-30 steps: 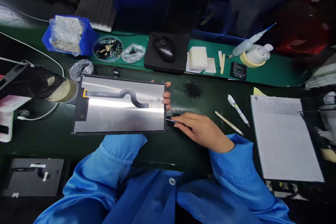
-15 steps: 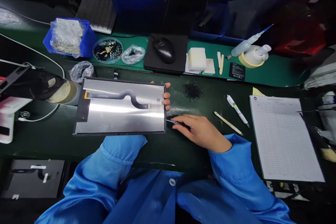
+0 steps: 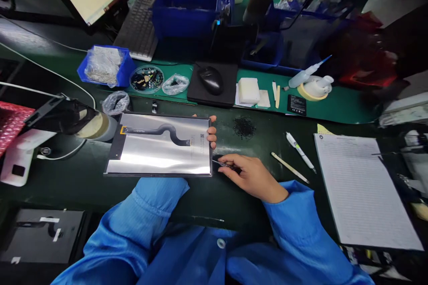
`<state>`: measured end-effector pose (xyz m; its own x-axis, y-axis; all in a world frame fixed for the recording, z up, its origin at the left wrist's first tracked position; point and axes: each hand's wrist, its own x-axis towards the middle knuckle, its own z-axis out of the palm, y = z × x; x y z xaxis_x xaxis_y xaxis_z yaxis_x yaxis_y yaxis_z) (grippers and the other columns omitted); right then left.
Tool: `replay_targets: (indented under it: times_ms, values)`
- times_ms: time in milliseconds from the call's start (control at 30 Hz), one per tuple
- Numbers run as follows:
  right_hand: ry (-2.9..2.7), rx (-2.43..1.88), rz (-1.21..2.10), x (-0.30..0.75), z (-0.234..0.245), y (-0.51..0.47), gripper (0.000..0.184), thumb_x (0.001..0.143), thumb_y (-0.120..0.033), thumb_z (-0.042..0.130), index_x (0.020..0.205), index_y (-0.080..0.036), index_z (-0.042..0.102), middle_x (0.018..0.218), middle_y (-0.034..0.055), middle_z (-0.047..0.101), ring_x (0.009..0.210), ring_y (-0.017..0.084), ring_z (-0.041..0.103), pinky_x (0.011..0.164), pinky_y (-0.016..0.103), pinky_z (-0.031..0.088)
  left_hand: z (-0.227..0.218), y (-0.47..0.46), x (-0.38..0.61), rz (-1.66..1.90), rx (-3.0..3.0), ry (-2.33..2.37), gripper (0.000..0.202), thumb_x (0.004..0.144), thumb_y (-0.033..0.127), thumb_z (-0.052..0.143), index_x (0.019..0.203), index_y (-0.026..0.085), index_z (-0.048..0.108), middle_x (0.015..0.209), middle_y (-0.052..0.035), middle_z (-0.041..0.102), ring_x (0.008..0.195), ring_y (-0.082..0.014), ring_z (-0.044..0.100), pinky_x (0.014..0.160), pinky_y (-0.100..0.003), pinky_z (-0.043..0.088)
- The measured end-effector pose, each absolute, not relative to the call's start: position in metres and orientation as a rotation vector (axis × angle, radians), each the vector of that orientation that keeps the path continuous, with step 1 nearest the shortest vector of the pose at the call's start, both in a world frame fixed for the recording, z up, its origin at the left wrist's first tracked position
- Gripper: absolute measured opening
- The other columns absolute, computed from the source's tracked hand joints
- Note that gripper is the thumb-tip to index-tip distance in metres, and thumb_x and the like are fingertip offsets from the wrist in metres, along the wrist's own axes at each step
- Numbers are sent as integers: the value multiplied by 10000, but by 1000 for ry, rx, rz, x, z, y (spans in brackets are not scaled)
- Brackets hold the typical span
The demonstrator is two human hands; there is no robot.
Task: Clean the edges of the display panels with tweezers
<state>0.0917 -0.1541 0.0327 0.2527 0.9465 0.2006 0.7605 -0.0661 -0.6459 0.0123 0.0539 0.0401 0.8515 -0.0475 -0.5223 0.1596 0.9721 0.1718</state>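
My left hand point(image 3: 212, 132) is beneath an LCD screen panel point(image 3: 157, 159), its fingers curled round the panel's right edge and the palm hidden. The panel lies back side up, silvery with a dark frame, and a dark flex cable point(image 3: 172, 131) bends across it. In my right hand point(image 3: 256, 176) is a pair of fine metal tweezers point(image 3: 220, 163), pinched between thumb and fingers. Their tips are at the panel's right edge, near the lower corner; whether they touch it I cannot tell. A heap of small black scraps point(image 3: 244, 128) lies just beyond my hands.
Right of my hands lie a thin stick point(image 3: 290, 167), a white pen point(image 3: 301, 152) and a paper pad point(image 3: 364, 187). Behind are a mouse point(image 3: 210, 80), white pads point(image 3: 248, 91) and a blue bin point(image 3: 125, 69). A round container point(image 3: 103, 128) stands left; another panel point(image 3: 40, 236) lies lower left.
The view has tipped upward, so more of the monitor and back bins shows. The panel's tilt has changed slightly; both hands keep their holds, with the tweezers still at its right edge.
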Motion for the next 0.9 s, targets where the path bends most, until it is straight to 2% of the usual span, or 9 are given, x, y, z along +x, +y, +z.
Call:
replay_targets:
  times_ms: [100,233,333,433,600,700,800,900]
  values:
    - [-1590,-1853,315,91,32,-153,238,1056,-341,542,1030,-212,740,887,35,801,736,177,743,682,276,582,36,55,12,-110,209,525,672,1052,591,96,1466,202,455,722,-4,463,624,-150,402,706,-341,342]
    - [-1626,-1863,293,91,32,-152,279,1073,-311,486,1065,-213,746,883,43,796,756,193,745,683,299,583,23,58,12,-116,211,484,665,1039,581,138,1489,203,449,748,-22,475,647,-165,426,738,-367,389]
    - [-1531,-1886,361,90,33,-153,234,1053,-328,530,1102,-231,738,881,27,800,739,187,745,677,293,588,17,60,11,-95,194,446,645,1039,572,177,1519,207,407,750,-20,496,629,-159,446,710,-354,399]
    - [-1462,-1887,373,89,33,-153,179,1013,-358,609,1037,-239,740,869,15,794,731,186,741,687,292,591,17,62,9,-124,172,399,603,1047,527,217,1530,204,379,766,-29,532,636,-166,480,673,-336,402]
    - [-1581,-1872,322,92,34,-152,212,1043,-280,548,1039,-220,752,912,37,793,788,190,737,712,301,573,16,64,7,-135,189,367,587,1023,510,346,1531,216,364,768,-21,551,646,-171,514,657,-323,410]
    - [-1516,-1876,383,90,35,-152,192,1029,-297,580,1064,-205,745,896,35,793,757,183,732,707,294,572,16,64,8,-135,211,378,631,1004,515,387,1558,224,314,756,-11,546,636,-171,504,661,-325,402]
    - [-1456,-1880,411,88,36,-152,168,1001,-330,628,1008,-209,743,861,25,788,718,178,724,681,284,569,21,64,10,-133,239,386,604,985,478,458,1517,209,360,757,-7,547,638,-162,487,681,-326,387]
    - [-1525,-1863,373,89,36,-152,217,1030,-316,573,985,-203,752,854,40,781,741,189,728,688,290,564,26,62,7,-145,247,397,526,1014,429,438,1481,191,396,759,-8,548,644,-150,468,697,-325,374]
